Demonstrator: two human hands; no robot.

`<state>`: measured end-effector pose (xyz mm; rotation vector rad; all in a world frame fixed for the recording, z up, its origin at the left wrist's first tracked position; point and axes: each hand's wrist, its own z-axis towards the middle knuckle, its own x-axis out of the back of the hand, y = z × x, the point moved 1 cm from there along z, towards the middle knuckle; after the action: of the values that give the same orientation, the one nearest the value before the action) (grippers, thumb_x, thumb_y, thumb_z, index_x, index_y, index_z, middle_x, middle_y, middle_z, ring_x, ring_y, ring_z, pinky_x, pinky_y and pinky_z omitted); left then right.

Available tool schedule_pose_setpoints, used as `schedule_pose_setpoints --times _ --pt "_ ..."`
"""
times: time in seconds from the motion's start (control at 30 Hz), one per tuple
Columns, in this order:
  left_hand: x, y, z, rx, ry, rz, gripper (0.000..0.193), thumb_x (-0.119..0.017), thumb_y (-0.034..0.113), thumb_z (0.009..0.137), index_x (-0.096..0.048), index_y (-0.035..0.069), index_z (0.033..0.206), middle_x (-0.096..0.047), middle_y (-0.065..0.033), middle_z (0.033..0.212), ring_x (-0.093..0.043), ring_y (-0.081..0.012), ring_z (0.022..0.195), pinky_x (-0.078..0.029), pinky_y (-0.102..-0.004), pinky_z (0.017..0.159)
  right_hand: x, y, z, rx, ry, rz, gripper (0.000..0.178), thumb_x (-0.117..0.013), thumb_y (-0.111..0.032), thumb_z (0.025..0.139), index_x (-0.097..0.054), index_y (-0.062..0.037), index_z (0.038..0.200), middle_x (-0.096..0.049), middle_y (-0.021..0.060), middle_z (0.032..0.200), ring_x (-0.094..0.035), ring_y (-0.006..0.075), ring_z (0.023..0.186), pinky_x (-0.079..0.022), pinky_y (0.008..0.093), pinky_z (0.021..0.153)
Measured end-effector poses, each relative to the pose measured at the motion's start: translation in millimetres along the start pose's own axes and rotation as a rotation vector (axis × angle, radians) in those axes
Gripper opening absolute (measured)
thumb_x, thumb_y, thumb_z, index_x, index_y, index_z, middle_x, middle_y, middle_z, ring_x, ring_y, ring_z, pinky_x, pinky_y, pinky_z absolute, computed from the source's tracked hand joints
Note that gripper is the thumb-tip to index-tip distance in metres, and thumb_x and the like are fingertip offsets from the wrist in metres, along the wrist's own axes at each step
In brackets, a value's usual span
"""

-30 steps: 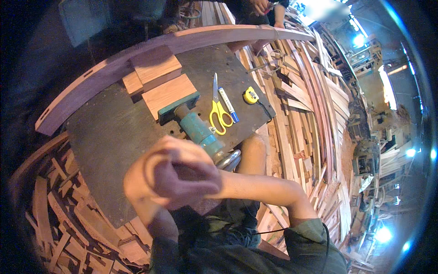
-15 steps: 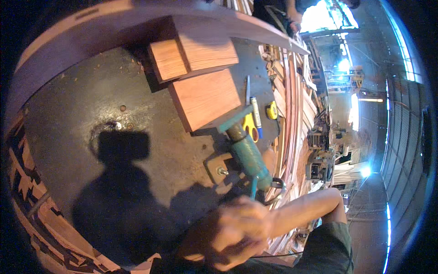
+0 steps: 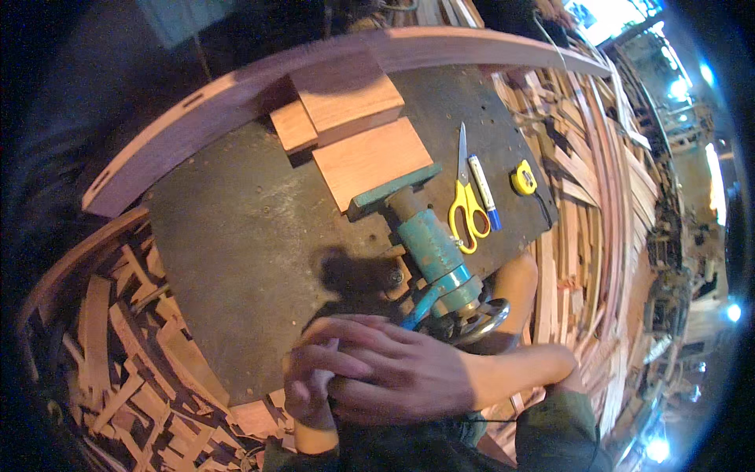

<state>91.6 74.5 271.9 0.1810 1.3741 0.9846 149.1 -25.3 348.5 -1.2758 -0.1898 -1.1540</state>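
Near the table's front edge my right hand reaches across to the left and closes over my left hand. The left hand is mostly covered and its visible fingers look curled; whether anything lies between the hands I cannot make out. Just beyond them is a teal screw clamp with a round metal handwheel and a flat jaw plate. That plate presses against a flat wooden block. Behind it a taller block and a small block stand against a long curved wooden beam.
Right of the clamp, yellow-handled scissors, a white marker with a blue cap and a yellow tape measure lie on the dark tabletop. Wood offcuts pile up at left; long strips at right. Another person's hand shows far off.
My view has shifted, showing more offcuts and the whole beam. My hands, blurred before, now rest together more clearly. The blocks and clamp keep their places relative to each other.
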Motion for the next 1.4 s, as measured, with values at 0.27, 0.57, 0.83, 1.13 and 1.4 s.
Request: schedule_pose_setpoints --times 0.27,0.57,0.83,1.13,1.4 --pt "80.8 -11.9 -147.0 0.297 -0.022 0.793 0.041 -0.06 0.034 0.087 -0.06 -0.003 0.104 -0.058 -0.0215 0.115 -0.054 -0.0325 0.111 -0.043 -0.0414 0.096 126.7 23.6 -170.1 -0.887 0.86 0.002 0.032 -0.059 -0.015 0.091 -0.049 -0.0019 0.063 -0.052 0.0015 0.064 -0.046 0.0093 0.058 -0.032 0.0256 0.052" --pt "115.3 -110.3 -143.4 0.558 -0.057 0.963 0.024 -0.066 0.006 0.08 -0.064 0.004 0.104 -0.065 -0.0045 0.088 -0.062 -0.0161 0.088 -0.047 -0.03 0.084 29.8 88.3 -198.5 -0.664 0.168 -0.175 0.028 -0.068 -0.004 0.067 -0.056 -0.0024 0.092 -0.059 0.0175 0.091 -0.057 0.0368 0.093 -0.04 0.0443 0.099" --pt "122.7 -135.9 -141.4 0.284 0.03 1.051 0.046 -0.066 0.01 0.084 -0.033 0.008 0.052 -0.034 0.0051 0.052 -0.033 -0.0062 0.054 -0.027 -0.0288 0.049 11.8 137.6 -201.8 -0.613 0.352 -0.004 0.029 -0.064 -0.01 0.078 -0.052 0.001 0.054 -0.048 0.019 0.052 -0.049 0.0324 0.045 -0.04 0.0403 0.049" --pt "105.5 -115.3 -134.3 0.26 -0.034 1.045 0.05 -0.069 0.014 0.086 -0.033 0.006 0.051 -0.033 0.0018 0.051 -0.029 -0.0079 0.05 -0.024 -0.0304 0.046 -3.2 146.1 -213.5 -0.679 0.372 0.045 0.026 -0.064 -0.011 0.076 -0.052 0.0044 0.059 -0.049 0.0213 0.057 -0.049 0.0333 0.048 -0.039 0.0384 0.051" --pt "123.9 -132.3 -140.1 0.191 0.017 0.993 0.05 -0.068 0.013 0.086 -0.032 0.007 0.052 -0.033 0.0018 0.051 -0.029 -0.0079 0.049 -0.024 -0.0289 0.046 2.4 135.5 -204.6 -0.716 0.367 -0.005 0.021 -0.063 -0.01 0.074 -0.053 0.0038 0.061 -0.049 0.0215 0.058 -0.049 0.0343 0.05 -0.039 0.0379 0.052"
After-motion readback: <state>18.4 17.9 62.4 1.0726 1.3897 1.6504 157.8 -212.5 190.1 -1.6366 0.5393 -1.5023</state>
